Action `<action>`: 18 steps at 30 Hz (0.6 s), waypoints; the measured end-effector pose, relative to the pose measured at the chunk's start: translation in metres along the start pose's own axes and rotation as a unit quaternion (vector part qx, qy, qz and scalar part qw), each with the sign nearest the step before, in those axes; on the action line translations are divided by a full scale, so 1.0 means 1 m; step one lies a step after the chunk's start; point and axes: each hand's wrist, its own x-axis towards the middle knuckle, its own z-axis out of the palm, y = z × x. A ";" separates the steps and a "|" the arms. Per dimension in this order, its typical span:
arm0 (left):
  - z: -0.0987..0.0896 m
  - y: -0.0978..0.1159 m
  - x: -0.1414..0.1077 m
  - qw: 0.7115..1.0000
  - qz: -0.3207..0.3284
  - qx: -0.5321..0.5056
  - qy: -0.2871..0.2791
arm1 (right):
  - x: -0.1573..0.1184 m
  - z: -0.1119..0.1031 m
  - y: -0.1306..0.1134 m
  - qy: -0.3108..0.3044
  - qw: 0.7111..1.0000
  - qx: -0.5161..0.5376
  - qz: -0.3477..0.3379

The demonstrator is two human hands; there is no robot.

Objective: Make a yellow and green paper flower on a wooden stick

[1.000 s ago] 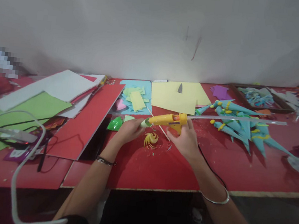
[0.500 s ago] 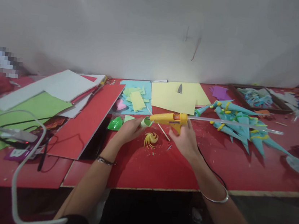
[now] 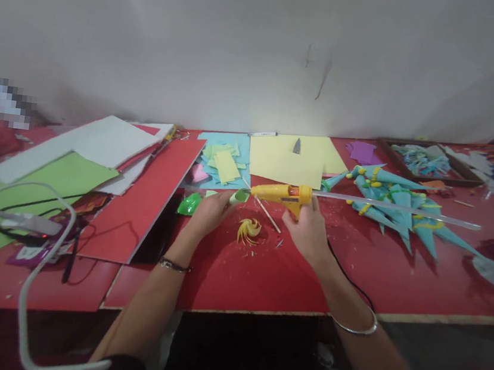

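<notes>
Yellow is the glue gun [image 3: 275,193] in the right hand [image 3: 309,232], which wraps round its handle, likely so the nose can point at the left hand [image 3: 210,213]. That left hand pinches a rolled green paper [image 3: 240,197] right by the nose, maybe to keep it steady; I can't tell if they touch. A long clear glue stick [image 3: 397,209] pokes out past the right hand. Between both hands, a curly yellow swirl [image 3: 249,231] lies on the red surface [image 3: 239,286].
</notes>
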 end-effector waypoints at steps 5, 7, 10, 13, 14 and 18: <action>0.003 -0.003 0.001 1.000 -0.008 -0.005 0.008 | 0.001 0.002 0.002 0.032 0.999 0.019 -0.004; 0.004 -0.005 0.001 1.000 -0.010 -0.005 0.010 | 0.001 0.003 0.004 0.046 0.998 0.030 -0.013; 0.006 -0.006 0.001 1.000 -0.012 -0.011 0.018 | 0.002 0.003 0.006 0.060 0.997 0.039 -0.025; 0.007 -0.006 0.000 0.999 -0.015 -0.020 0.030 | 0.004 0.003 0.009 0.075 0.996 0.047 -0.018; 0.007 -0.006 0.000 0.999 -0.018 -0.024 0.033 | 0.005 0.003 0.010 0.080 0.995 0.052 -0.015; 0.007 -0.006 0.000 0.998 -0.033 -0.036 0.026 | 0.010 -0.001 0.016 0.104 0.992 0.067 -0.003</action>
